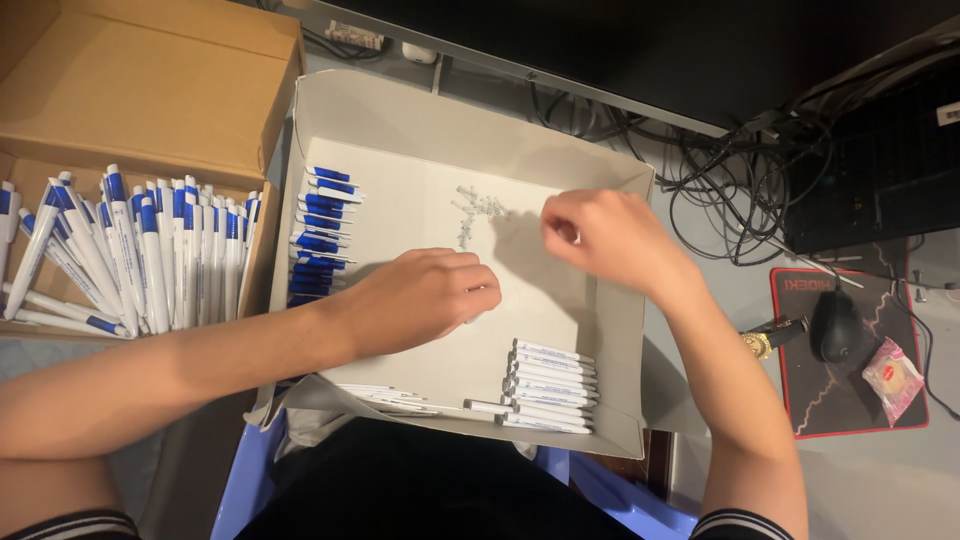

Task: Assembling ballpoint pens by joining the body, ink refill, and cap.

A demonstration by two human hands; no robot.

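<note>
A person's left hand [425, 295] rests curled, knuckles up, at the centre of a shallow white cardboard tray [620, 330], its fingers closed around something small that cannot be made out. The right hand [600, 235], at two o'clock from the left, is pinched narrow over the tray floor; whether it holds anything cannot be told.

At eleven o'clock from the right hand lies a loose cluster of tiny clear springs [478, 212], too small and tangled to count. At nine o'clock from the left hand, a row of about ten blue plastic pen parts [322, 235] is stacked against the tray wall. At five o'clock, roughly seven white pen barrels [548, 385] lie in a neat pile, with a few more white barrels [385, 397] along the near edge.

Beyond the tray, at nine o'clock, an open brown cardboard box [150, 90] holds some twenty-odd finished white-and-blue pens [130, 250]. At three o'clock, one black computer mouse [835, 325] sits on a black-and-red mat [850, 400] beside a pink-wrapped sweet [892, 378].

The risks look small but real: a forearm sweeping across could scatter the springs, which would be hard to recover, and the stacked barrels could roll if nudged.
</note>
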